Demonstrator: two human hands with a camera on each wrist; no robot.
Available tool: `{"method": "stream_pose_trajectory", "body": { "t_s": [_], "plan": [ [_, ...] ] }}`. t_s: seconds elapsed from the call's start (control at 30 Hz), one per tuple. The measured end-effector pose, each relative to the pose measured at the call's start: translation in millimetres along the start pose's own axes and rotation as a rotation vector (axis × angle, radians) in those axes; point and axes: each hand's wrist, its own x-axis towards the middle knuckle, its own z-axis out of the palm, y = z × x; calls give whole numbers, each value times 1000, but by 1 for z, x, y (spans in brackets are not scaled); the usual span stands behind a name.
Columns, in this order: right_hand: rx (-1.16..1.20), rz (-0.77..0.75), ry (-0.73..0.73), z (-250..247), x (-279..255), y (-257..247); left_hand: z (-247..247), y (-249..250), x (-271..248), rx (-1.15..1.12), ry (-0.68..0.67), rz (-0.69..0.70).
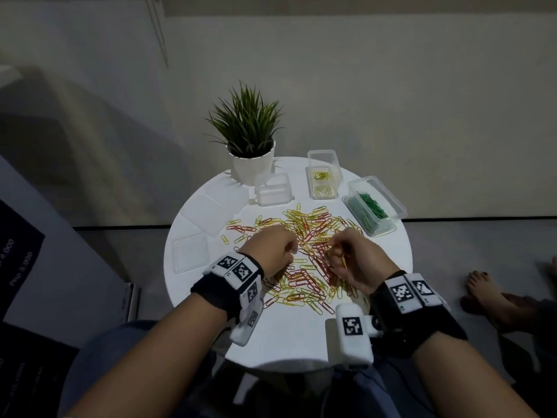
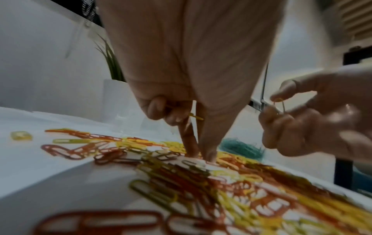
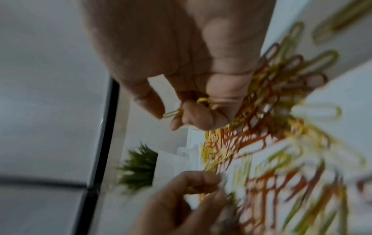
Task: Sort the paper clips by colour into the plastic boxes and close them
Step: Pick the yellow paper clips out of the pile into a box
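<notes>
Round white tabletop (image 1: 289, 339): plain, unpatterned.
Loose heap of wire paper clips (image 1: 304, 251): yellow, orange-red and pale yellow-green, mixed.
Clear rectangular plastic box of green clips (image 1: 373, 206): colourless walls, contents deep green.
Clear rectangular plastic box of yellow clips (image 1: 323, 175): colourless walls, contents yellow.
Clear plastic box lying by the pot (image 1: 272, 190): colourless.
Flat clear plastic lids (image 1: 190, 256): colourless, faint against the white.
Ribbed white plant pot (image 1: 252, 164): white; spiky grass-like plant (image 1: 245, 122) dark green with lighter tips.
Black wrist straps (image 1: 217, 292): black, bearing white blocks printed with black-and-white square code patterns.
Clips pinched in right hand (image 3: 181, 89): yellow.
Clip in left hand (image 2: 181, 71): yellow.
</notes>
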Motion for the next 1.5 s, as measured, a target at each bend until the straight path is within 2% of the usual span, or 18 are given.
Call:
{"method": "stream_pose_trajectory", "body": {
  "t_s": [0.1,0.17,0.33,0.47,0.53,0.6,0.67,0.77,0.8,0.87,0.93,1.0,1.07,1.13,1.2,1.27,1.37,1.5],
  "plan": [
    [-1011,-339,51,2,8,7,1,-8,-1,56,-5,17],
    [-1382,-361,15,11,11,10,2,-10,-2,83,-23,2],
    [-1604,-316,-18,29,21,5,1,-11,-3,107,-4,13],
    [-1766,-208,-68,39,24,2,0,-14,-7,-18,44,12],
    [-1711,-173,-74,38,23,1,0,-15,-7,3,24,16],
    [-1439,-186,-62,30,22,-4,1,-16,-5,33,7,16],
    [-968,-143,-72,18,20,-11,2,-14,-4,80,-10,8],
    [85,27,-194,6,11,-14,3,-13,-3,97,-27,-26],
    [242,48,-226,4,9,-14,3,-14,-3,6,-30,-39],
    [279,49,-245,3,10,-12,0,-12,-5,-336,-4,-107],
    [157,52,-212,4,17,-11,-6,-9,-8,-900,76,-243],
    [-93,31,-160,6,24,-12,-16,-5,-10,-1537,85,-309],
    [-541,-74,-89,7,31,-12,-24,-4,-10,-1744,11,-287],
    [-952,-198,-3,8,36,-10,-25,-5,-7,-1677,-36,-285],
    [-1215,-217,30,12,41,-7,-24,-1,-4,-1495,-42,-318],
    [-1435,-173,40,17,46,-3,-20,4,-1,-950,-39,-241],
    [-1595,-137,50,24,52,-1,-6,4,3,-215,-51,-136],
    [-1573,-144,43,25,49,-4,4,5,6,-70,-91,-102]
  ]
}}
